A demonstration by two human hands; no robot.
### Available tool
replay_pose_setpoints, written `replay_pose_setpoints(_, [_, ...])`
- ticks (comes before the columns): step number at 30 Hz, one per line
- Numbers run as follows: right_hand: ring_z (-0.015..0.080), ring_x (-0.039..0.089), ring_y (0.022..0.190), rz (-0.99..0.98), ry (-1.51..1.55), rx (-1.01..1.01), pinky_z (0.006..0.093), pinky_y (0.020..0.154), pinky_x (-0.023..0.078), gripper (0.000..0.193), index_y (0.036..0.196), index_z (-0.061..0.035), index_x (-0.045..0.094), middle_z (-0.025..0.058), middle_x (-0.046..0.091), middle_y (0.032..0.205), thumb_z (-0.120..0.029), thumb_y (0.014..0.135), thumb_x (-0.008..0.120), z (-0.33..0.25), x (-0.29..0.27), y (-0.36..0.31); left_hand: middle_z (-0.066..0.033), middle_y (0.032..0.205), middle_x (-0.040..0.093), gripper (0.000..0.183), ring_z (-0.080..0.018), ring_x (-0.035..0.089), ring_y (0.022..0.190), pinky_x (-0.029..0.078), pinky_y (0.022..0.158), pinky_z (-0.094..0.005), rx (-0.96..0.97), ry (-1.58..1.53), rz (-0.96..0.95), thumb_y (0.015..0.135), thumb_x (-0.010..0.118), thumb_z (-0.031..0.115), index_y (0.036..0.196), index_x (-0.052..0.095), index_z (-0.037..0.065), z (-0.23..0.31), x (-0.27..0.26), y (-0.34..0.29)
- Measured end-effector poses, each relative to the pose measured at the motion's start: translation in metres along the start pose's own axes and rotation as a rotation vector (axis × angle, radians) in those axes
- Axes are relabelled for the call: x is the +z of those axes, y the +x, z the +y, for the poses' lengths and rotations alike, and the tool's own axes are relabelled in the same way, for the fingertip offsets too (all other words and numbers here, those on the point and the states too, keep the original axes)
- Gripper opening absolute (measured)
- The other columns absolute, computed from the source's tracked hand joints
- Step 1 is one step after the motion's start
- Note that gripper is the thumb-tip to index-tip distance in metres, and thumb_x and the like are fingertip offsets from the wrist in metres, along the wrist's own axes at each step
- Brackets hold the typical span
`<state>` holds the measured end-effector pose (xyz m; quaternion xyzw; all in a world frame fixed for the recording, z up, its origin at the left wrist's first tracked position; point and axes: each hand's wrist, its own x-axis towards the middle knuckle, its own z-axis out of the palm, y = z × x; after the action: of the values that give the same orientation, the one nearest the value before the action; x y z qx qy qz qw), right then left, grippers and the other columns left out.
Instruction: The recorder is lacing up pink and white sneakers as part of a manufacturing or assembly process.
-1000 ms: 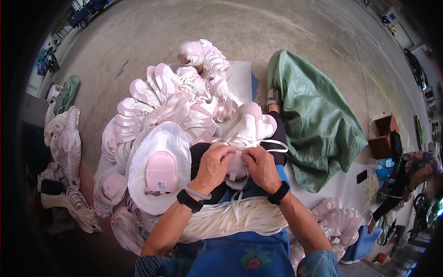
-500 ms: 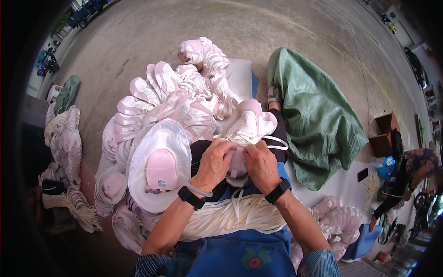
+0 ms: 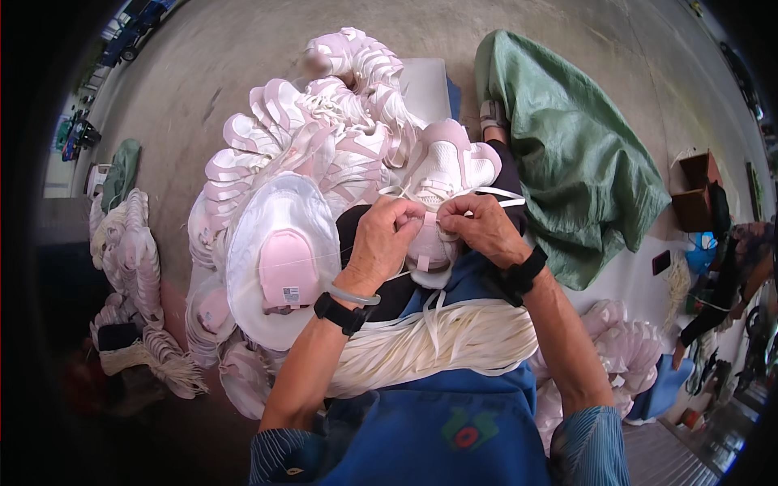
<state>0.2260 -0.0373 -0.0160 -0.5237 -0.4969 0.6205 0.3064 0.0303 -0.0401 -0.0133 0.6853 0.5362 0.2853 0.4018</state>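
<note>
A white and pink sneaker upper [image 3: 447,164] lies across my lap, its pink tongue [image 3: 431,243] toward me. A white shoelace [image 3: 501,194] is threaded through it, with loose lengths out to both sides. My left hand [image 3: 381,236] pinches the lace at the left eyelets, thumb against forefinger. On the other side my right hand [image 3: 490,229] is closed in a pinch on the lace beside the tongue. The fingers hide most of the lace they grip. Across my lap, over a blue apron [image 3: 389,429], rests a thick bundle of cream laces [image 3: 438,344].
Stacked pink and white uppers [image 3: 267,130] pile up at front left, with a large upper with a pink insole panel [image 3: 288,263] nearest me. A green sheet [image 3: 567,162] covers something at right. More uppers [image 3: 628,348] lie at lower right. A person's arm [image 3: 713,316] reaches in at far right.
The view has shifted, so the scene sits higher. My hands have drawn a little toward me from the eyelets, and my right fingers have turned inward over the tongue.
</note>
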Motion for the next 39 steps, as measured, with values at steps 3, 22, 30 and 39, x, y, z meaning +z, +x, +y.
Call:
replay_pose_setpoints(3, [0.0165, 0.058, 0.065, 0.056, -0.088, -0.068, 0.0293, 0.061, 0.047, 0.013, 0.084, 0.0015, 0.067, 0.0109, 0.062, 0.071, -0.009, 0.080, 0.062, 0.009, 0.006, -0.005, -0.0050, 0.084, 0.057, 0.019, -0.0143, 0.052, 0.074, 0.045, 0.066, -0.0264, 0.012, 0.031, -0.001, 0.078, 0.068, 0.004, 0.097, 0.067, 0.005, 0.002, 0.001, -0.001])
replay_pose_setpoints(22, [0.0129, 0.056, 0.070, 0.036, 0.046, -0.001, 0.0277, 0.064, 0.046, 0.014, 0.083, 0.0035, 0.066, 0.0078, 0.060, 0.078, -0.010, 0.081, 0.065, 0.008, 0.007, -0.007, 0.0000, 0.082, 0.052, 0.019, -0.0053, 0.047, 0.058, 0.039, 0.042, -0.0196, -0.089, -0.120, -0.039, 0.082, 0.067, 0.006, 0.101, 0.068, 0.003, -0.001, -0.001, -0.001])
replay_pose_setpoints(30, [0.0330, 0.060, 0.076, 0.350, -0.412, -0.298, 0.0400, 0.068, 0.047, 0.010, 0.083, -0.0004, 0.066, 0.0169, 0.057, 0.079, -0.010, 0.081, 0.066, 0.004, 0.027, -0.015, -0.0004, 0.082, 0.054, 0.019, -0.0062, 0.050, 0.060, 0.043, 0.046, -0.0206, -0.105, -0.106, -0.032, 0.082, 0.068, 0.005, 0.101, 0.069, 0.003, -0.003, 0.002, -0.003])
replay_pose_setpoints(39, [0.0408, 0.059, 0.078, 0.327, -0.641, -0.311, 0.0455, 0.071, 0.048, 0.009, 0.085, 0.0015, 0.062, 0.0211, 0.056, 0.087, -0.007, 0.083, 0.059, 0.003, 0.031, -0.020, -0.0098, 0.081, 0.056, 0.016, -0.0215, 0.058, 0.066, 0.047, 0.062, -0.0312, 0.085, 0.010, 0.062, 0.078, 0.069, 0.002, 0.093, 0.069, 0.005, -0.001, 0.006, -0.005])
